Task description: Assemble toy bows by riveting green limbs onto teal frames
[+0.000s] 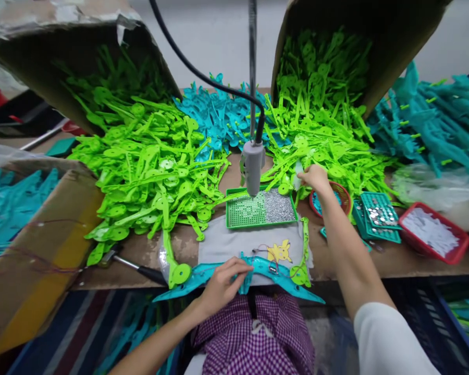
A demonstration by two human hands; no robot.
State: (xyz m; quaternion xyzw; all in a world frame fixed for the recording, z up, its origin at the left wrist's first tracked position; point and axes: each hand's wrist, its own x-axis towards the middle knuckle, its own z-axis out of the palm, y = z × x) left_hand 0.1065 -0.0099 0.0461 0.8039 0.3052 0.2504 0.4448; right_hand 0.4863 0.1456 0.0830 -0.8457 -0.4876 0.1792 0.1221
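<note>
A long teal plastic part [209, 271], shaped like a pair of wings or a bow, lies across the near edge of the bench. My left hand [227, 281] is closed on its middle, fingertips pinched together. Bright green arms with round discs [180, 274] sit at both of its ends. Thin wires and a small metal piece [273, 270] rest on its right half. Reaching forward, my right hand [316, 178] pinches a small pale, translucent piece [298, 172] at the edge of the right green heap [320, 135]; the piece's kind is unclear.
A powered screwdriver [253, 166] hangs over a green tray of small screws [279, 207]. Another green heap [140, 172] spills at left. A hammer [138, 268] lies front left. At right stand a red basket [346, 195], teal trays [379, 216] and a red bin of white pieces [430, 232].
</note>
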